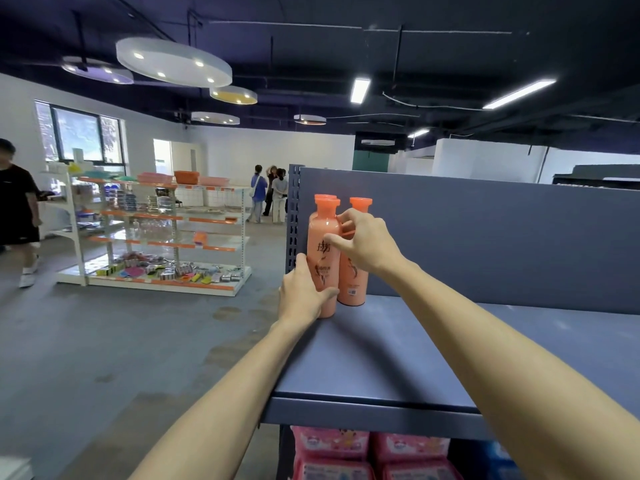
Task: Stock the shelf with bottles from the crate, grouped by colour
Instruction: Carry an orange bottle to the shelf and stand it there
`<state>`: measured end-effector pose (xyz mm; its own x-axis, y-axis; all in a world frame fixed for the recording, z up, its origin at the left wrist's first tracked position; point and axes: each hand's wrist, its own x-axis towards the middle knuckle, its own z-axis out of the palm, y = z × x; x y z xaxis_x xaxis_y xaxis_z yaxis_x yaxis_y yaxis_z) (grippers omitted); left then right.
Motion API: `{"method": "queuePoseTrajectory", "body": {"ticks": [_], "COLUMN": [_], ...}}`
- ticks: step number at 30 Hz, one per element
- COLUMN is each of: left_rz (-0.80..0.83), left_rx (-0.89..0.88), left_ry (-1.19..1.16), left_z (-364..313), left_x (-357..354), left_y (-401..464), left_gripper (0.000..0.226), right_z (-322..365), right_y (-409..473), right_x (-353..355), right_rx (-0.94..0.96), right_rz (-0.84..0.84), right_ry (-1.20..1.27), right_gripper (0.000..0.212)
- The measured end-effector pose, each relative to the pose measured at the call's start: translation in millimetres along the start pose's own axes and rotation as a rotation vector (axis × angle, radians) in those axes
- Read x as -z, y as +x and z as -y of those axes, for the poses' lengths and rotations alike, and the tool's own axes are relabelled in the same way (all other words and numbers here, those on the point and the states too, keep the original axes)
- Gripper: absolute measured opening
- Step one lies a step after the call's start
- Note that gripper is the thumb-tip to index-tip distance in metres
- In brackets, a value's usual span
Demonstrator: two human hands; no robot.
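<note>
A blue-grey metal shelf (pixel 398 348) with an upright back panel (pixel 485 244) stands in a shop with a grey floor, a dark ceiling and round hanging lamps. Pink packets (pixel 332 445) sit on the level below. Across the floor stands a white rack (pixel 156 233) with orange-edged shelves holding small goods; a person in black (pixel 17 209) walks at the far left, and three people (pixel 270 194) stand together at the back.

Three orange bottles stand upright at the shelf's left end, close together. The front bottle (pixel 323 237) is at the left edge; a second bottle (pixel 351 282) stands just beside it to the right, and the cap of a third (pixel 323 196) shows behind the front one.

The left hand (pixel 303 292) grips the lower part of the front bottle, fingers curled round its far side, thumb across the near side. The right hand (pixel 367 239) reaches in from the right at the bottles' upper halves, fingers spread and bent, touching the front bottle and covering the second bottle's neck. Both forearms are bare and stretched forward.
</note>
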<state>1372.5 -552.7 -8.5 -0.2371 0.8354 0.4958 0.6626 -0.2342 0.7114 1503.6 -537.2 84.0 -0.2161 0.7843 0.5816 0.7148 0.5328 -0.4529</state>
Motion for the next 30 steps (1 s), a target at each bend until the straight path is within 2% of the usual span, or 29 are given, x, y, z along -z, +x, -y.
{"method": "queuePoseTrajectory", "body": {"ticks": [8,11,15,19,25,30], "left_rz": [0.026,0.030,0.001,-0.039,-0.076,-0.055], "left_rx": [0.011,-0.018,-0.037,-0.071,-0.118,-0.229], "left_ry": [0.031,0.066,0.136,0.229,0.351,0.402], "left_z": [-2.3,-7.9,-23.4,-41.8,-77.8,-114.6], "left_x": [6.1,12.8,27.1,40.6,52.7,45.2], "left_y": [-8.8,-15.8,-22.5,-31.6,-43.6,-76.8], "left_gripper": [0.061,0.064,0.061,0.060,0.068,0.059], "right_z": [11.0,15.2,16.4,21.7,16.6,4.5], "right_y": [-13.3,-24.1,-36.3,-50.3,-67.5,-97.5], "right_x": [-1.4,4.4,20.3,46.8,84.4,116.0], "right_rx": [-0.031,-0.059,-0.081,-0.031,-0.018,-0.018], "right_rz": [0.037,0.101,0.182,0.222,0.202,0.172], "right_ry": [-0.073,-0.137,-0.224,-0.310,-0.361,-0.366], "right_gripper": [0.046,0.055,0.037,0.044,0.059,0.052]}}
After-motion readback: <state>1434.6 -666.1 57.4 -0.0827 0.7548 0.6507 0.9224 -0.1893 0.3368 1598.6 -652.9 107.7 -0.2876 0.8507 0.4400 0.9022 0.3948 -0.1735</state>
